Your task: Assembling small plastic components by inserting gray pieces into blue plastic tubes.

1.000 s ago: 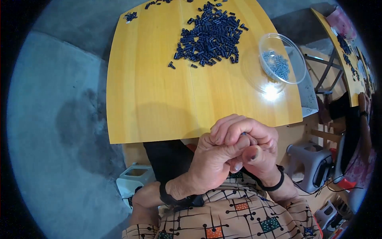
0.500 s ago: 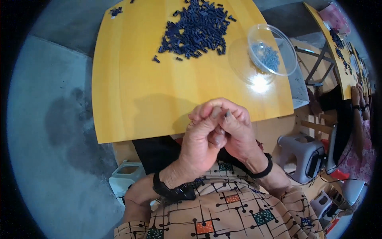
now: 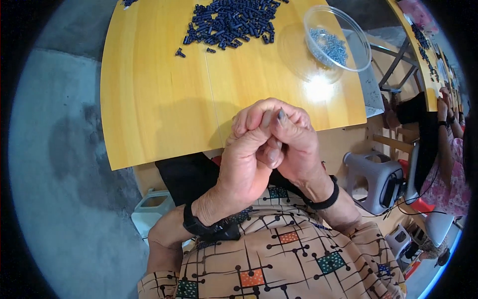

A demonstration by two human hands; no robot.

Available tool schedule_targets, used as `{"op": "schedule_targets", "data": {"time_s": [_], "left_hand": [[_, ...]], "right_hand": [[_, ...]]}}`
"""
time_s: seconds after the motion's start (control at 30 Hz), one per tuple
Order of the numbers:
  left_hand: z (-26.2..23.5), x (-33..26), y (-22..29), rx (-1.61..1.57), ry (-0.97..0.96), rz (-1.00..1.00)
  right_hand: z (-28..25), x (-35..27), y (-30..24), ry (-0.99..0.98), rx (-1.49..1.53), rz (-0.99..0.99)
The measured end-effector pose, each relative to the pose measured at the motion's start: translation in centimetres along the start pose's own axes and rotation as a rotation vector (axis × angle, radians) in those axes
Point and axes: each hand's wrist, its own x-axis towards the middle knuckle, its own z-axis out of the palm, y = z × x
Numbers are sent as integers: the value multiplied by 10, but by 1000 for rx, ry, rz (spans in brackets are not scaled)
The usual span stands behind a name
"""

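Observation:
My left hand [image 3: 248,150] and my right hand [image 3: 297,143] are pressed together above the near edge of the table. Both are closed, the fingers curled over and the thumbs side by side on top. A small dark grey spot shows at the tip of my right thumb; I cannot make out whether it is the nail or a part. Anything between the fingers is hidden. Farther back lies a heap of small dark plastic parts [image 3: 231,22], with a loose dark part [image 3: 180,53] at its near left side.
A clear round bowl [image 3: 362,64] holding small silvery pieces [image 3: 328,46] stands at the table's right side. The yellow table [image 3: 154,99] ends just beyond my lap. Stools [image 3: 371,174] flank me. Another person's hands [image 3: 443,107] are at a neighbouring table on the right.
The table and heap sit higher and slightly left in the picture, as the view has tilted. My hands stay pressed together with nearly the same grip.

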Motion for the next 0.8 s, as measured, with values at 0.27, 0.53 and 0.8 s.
{"op": "schedule_targets", "data": {"time_s": [0.27, 0.53, 0.8], "left_hand": [[2, 5, -1, 29, 84, -43], [-1, 6, 1, -12, 84, -121], [3, 5, 0, 83, 127, -149]], "right_hand": [[-1, 2, 2, 52, 54, 16], [1, -4, -6, 114, 145, 81], [-17, -15, 6, 86, 181, 62]]}}
